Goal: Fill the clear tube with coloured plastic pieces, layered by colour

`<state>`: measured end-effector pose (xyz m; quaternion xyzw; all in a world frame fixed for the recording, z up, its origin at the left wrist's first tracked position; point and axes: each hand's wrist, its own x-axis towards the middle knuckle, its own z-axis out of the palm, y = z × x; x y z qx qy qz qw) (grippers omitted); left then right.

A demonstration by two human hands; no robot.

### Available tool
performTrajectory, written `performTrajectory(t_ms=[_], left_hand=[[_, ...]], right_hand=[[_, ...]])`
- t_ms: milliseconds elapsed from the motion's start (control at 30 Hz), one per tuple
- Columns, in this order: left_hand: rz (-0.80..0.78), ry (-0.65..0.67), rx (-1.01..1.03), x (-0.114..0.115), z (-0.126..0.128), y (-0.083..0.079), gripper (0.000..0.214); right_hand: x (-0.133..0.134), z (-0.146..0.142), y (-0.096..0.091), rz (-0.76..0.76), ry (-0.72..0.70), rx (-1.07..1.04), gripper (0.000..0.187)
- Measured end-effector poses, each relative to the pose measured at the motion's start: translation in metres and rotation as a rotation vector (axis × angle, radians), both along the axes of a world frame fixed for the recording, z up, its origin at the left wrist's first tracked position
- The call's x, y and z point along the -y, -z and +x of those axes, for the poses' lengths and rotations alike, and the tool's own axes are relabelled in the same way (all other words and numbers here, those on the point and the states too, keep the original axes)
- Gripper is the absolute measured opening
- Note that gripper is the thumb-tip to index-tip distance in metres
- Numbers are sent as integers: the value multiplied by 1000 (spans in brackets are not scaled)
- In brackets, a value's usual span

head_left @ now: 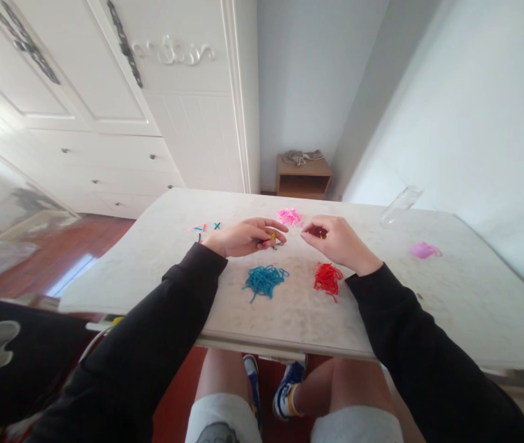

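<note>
My left hand (245, 237) rests on the white table (160, 258) with its fingers curled round small elastic bands, a yellow one (272, 235) showing at the fingertips. My right hand (338, 241) is beside it, fingers pinched on a small dark red and yellow band (321, 232). Between and below the hands lie a blue pile of bands (265, 280) and a red pile (327, 278). A pink pile (289, 216) sits just beyond the fingertips.
A few loose bands (204, 228) lie left of my left hand. A purple clump (423, 250) and a clear plastic bottle (399, 206) on its side are at the right. A white wardrobe (118, 92) stands behind, with a wooden bedside shelf (303, 177) beyond.
</note>
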<state>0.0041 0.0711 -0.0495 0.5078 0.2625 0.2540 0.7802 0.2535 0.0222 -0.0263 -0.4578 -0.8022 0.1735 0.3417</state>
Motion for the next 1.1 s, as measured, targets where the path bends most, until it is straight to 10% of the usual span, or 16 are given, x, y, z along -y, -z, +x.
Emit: performTrajectory(t_ms=[567, 800, 1100], left_hand=[[50, 251, 11, 25, 11, -10, 52], [49, 168, 22, 17, 5, -7, 54], [-66, -249, 38, 6, 9, -9, 35]], right_hand=[[12, -28, 10, 203, -317, 103, 15], [5, 2, -8, 197, -84, 96, 13], [-17, 48, 4, -68, 356, 307, 13]])
